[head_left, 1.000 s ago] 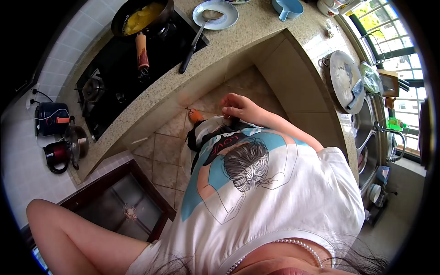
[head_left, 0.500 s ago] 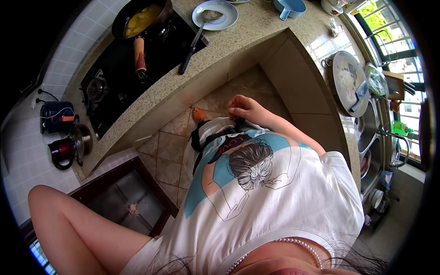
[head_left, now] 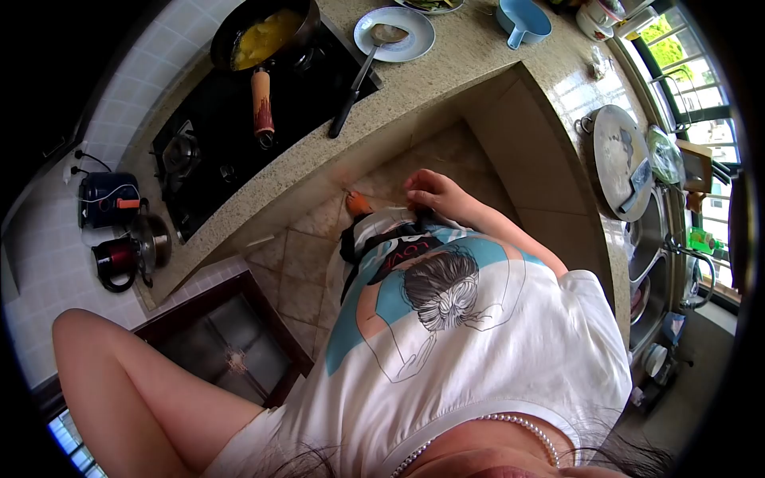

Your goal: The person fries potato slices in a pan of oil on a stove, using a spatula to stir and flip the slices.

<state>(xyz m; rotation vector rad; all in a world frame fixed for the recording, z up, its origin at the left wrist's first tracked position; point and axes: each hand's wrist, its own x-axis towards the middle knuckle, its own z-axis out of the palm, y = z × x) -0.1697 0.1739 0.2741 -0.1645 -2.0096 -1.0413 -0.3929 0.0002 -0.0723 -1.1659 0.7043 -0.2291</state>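
Note:
My right hand (head_left: 440, 193) hangs in front of my waist, over the floor between my body and the counter. Its fingers are loosely curled in, and nothing shows in them. My left arm (head_left: 127, 374) is bent with the elbow out to the side, and its hand is outside the view. On the black gas stove (head_left: 215, 135) sits a frying pan (head_left: 261, 102) with its wooden handle turned toward me, and yellow food (head_left: 267, 38) lies in it. A spatula (head_left: 356, 92) with a black handle leans on a white plate (head_left: 414, 48) beside the stove.
A blue ladle-like scoop (head_left: 526, 24) stands farther along the counter. To the right are a round metal lid (head_left: 612, 151), a cleaver (head_left: 636, 185) on it, and the sink (head_left: 649, 295). A kettle (head_left: 115, 263) and a glass-lidded pot (head_left: 153, 243) stand left of the stove.
My view has tilted a little, so the stove, pan and counter sit slightly lower and farther right. My right hand stays near my waist, its fingers still curled.

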